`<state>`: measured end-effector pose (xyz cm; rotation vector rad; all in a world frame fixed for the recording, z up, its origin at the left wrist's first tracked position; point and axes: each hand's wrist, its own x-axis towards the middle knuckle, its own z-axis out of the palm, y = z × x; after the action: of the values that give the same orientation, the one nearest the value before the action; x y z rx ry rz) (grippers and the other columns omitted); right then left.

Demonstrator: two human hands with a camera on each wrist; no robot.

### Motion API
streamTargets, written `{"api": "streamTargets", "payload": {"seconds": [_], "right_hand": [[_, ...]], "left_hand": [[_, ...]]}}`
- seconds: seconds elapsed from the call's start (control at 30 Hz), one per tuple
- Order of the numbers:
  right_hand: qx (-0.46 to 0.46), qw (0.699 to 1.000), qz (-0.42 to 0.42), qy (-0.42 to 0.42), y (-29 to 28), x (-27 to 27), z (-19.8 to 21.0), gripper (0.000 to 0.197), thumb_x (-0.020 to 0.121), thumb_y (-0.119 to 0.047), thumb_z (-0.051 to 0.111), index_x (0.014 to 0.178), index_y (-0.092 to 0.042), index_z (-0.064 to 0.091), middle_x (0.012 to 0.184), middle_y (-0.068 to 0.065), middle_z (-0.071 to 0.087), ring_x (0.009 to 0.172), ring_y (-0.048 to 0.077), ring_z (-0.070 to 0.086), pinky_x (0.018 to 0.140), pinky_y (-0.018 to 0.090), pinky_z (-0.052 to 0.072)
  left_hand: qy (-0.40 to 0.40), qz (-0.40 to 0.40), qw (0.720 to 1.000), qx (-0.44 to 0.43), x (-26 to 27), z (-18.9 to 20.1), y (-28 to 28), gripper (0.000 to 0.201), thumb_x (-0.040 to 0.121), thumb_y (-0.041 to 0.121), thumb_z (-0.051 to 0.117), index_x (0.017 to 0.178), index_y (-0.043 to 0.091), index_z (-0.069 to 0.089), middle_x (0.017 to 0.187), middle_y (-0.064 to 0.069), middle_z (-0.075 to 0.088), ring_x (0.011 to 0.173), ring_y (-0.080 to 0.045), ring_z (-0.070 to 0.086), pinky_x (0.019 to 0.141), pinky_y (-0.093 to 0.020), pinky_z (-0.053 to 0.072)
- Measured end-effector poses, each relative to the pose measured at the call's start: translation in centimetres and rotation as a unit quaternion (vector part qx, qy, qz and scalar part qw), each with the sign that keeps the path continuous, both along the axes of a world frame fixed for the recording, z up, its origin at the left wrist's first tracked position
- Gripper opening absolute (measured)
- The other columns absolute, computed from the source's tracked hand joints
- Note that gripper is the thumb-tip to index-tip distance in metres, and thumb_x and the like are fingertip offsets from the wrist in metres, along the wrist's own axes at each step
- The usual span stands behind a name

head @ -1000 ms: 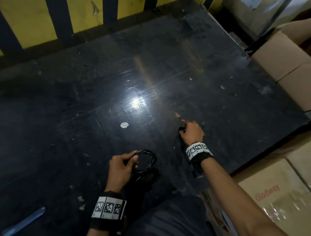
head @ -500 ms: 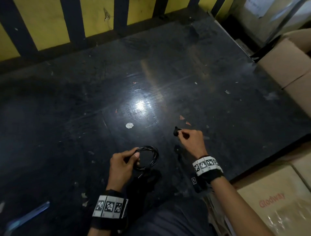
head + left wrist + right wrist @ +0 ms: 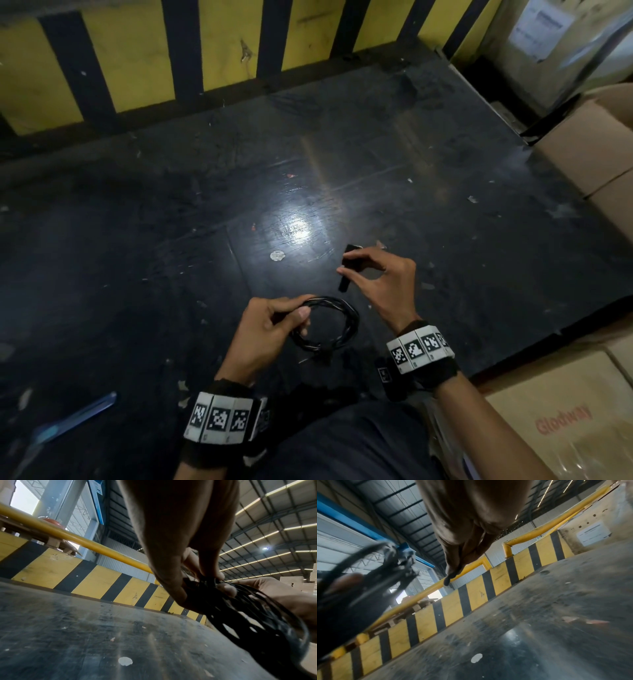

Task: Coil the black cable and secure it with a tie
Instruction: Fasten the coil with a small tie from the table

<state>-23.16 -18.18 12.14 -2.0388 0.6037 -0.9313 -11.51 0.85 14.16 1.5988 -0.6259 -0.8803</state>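
The black cable is wound into a small round coil just above the dark table. My left hand grips the coil at its left side, thumb over the strands; the left wrist view shows the coiled cable fanning out below my fingers. My right hand is a little to the right and farther out, pinching a short black tie strap between thumb and fingers. The strap hangs roughly upright, apart from the coil. In the right wrist view the tie's tip pokes out below the fingers.
The black table is scuffed, with a white round sticker and small scraps. A yellow-and-black striped barrier runs along the far edge. Cardboard boxes stand at the right. A blue tool lies near left.
My right hand picked the tie strap up from the table and brought it back toward the coil. The left hand kept holding the coil, lifted slightly.
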Motion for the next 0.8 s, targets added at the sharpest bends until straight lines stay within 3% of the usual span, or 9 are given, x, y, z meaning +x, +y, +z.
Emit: {"api": "streamTargets", "payload": {"seconds": [0.07, 0.17, 0.3, 0.43, 0.57, 0.63, 0.7, 0.8], "right_hand": [[0.026, 0.999, 0.028, -0.019, 0.8, 0.4, 0.8, 0.025, 0.066, -0.013, 0.094, 0.087, -0.006, 0.081, 0.083, -0.003, 0.078, 0.074, 0.006, 0.075, 0.074, 0.011, 0.056], [0.117, 0.990, 0.073, -0.011, 1.8, 0.5, 1.8, 0.027, 0.065, -0.015, 0.094, 0.086, -0.007, 0.080, 0.079, 0.002, 0.080, 0.068, 0.010, 0.076, 0.072, 0.017, 0.059], [0.244, 0.964, 0.101, 0.008, 2.3, 0.3, 3.0, 0.018, 0.073, -0.012, 0.089, 0.086, -0.004, 0.079, 0.078, 0.010, 0.080, 0.068, 0.013, 0.074, 0.072, 0.023, 0.059], [0.287, 0.950, 0.122, 0.029, 2.2, -0.3, 3.3, 0.008, 0.090, -0.010, 0.074, 0.091, -0.003, 0.079, 0.087, 0.013, 0.081, 0.085, 0.036, 0.077, 0.082, 0.045, 0.060], [0.314, 0.936, 0.144, 0.069, 2.1, -0.8, 3.4, 0.010, 0.090, -0.003, 0.072, 0.097, -0.003, 0.079, 0.093, 0.011, 0.082, 0.092, 0.031, 0.078, 0.091, 0.043, 0.061], [0.323, 0.932, 0.147, 0.072, 2.1, -1.0, 3.7, 0.011, 0.090, -0.004, 0.073, 0.098, -0.004, 0.080, 0.093, 0.010, 0.082, 0.092, 0.030, 0.079, 0.091, 0.043, 0.061], [0.320, 0.933, 0.149, 0.074, 2.0, -1.2, 4.0, 0.012, 0.089, -0.004, 0.074, 0.099, -0.005, 0.080, 0.090, 0.009, 0.082, 0.089, 0.026, 0.079, 0.087, 0.037, 0.061], [0.318, 0.931, 0.162, 0.082, 1.9, -1.4, 4.6, 0.021, 0.088, -0.003, 0.074, 0.108, -0.010, 0.076, 0.076, 0.005, 0.077, 0.071, 0.014, 0.071, 0.073, 0.022, 0.055]], "left_hand": [[0.004, -0.019, 1.000, -0.011, -0.1, 0.9, 0.1, 0.025, 0.092, -0.004, 0.063, 0.110, 0.007, 0.076, 0.068, -0.002, 0.067, 0.060, -0.014, 0.060, 0.066, -0.022, 0.052], [0.001, -0.017, 1.000, -0.023, -0.2, 1.4, 0.0, 0.025, 0.092, -0.005, 0.063, 0.113, 0.001, 0.074, 0.068, -0.005, 0.068, 0.059, -0.014, 0.060, 0.065, -0.021, 0.052], [0.027, 0.005, 0.999, -0.036, -0.3, 1.7, 0.1, 0.015, 0.090, -0.005, 0.065, 0.105, -0.003, 0.068, 0.070, -0.013, 0.071, 0.059, -0.020, 0.064, 0.063, -0.025, 0.054], [0.041, 0.017, 0.998, -0.046, -0.4, 1.5, 0.0, 0.012, 0.089, -0.006, 0.065, 0.087, -0.008, 0.053, 0.069, -0.019, 0.069, 0.056, -0.022, 0.063, 0.061, -0.026, 0.054], [0.031, -0.007, 0.999, -0.045, -0.5, 1.9, 0.0, 0.020, 0.089, -0.005, 0.067, 0.080, -0.013, 0.051, 0.071, -0.030, 0.067, 0.058, -0.022, 0.063, 0.063, -0.027, 0.053], [0.031, -0.008, 0.999, -0.043, -0.6, 2.0, 0.0, 0.020, 0.089, -0.004, 0.067, 0.078, -0.011, 0.052, 0.071, -0.028, 0.068, 0.059, -0.023, 0.062, 0.063, -0.028, 0.053], [0.036, -0.010, 0.998, -0.044, -0.7, 2.1, 0.0, 0.020, 0.089, -0.005, 0.067, 0.077, -0.011, 0.052, 0.069, -0.022, 0.068, 0.059, -0.024, 0.062, 0.063, -0.028, 0.053], [0.049, -0.009, 0.998, -0.049, -0.7, 2.2, 0.1, 0.020, 0.089, -0.006, 0.066, 0.077, -0.012, 0.051, 0.070, -0.020, 0.067, 0.058, -0.024, 0.061, 0.062, -0.027, 0.053]]}}
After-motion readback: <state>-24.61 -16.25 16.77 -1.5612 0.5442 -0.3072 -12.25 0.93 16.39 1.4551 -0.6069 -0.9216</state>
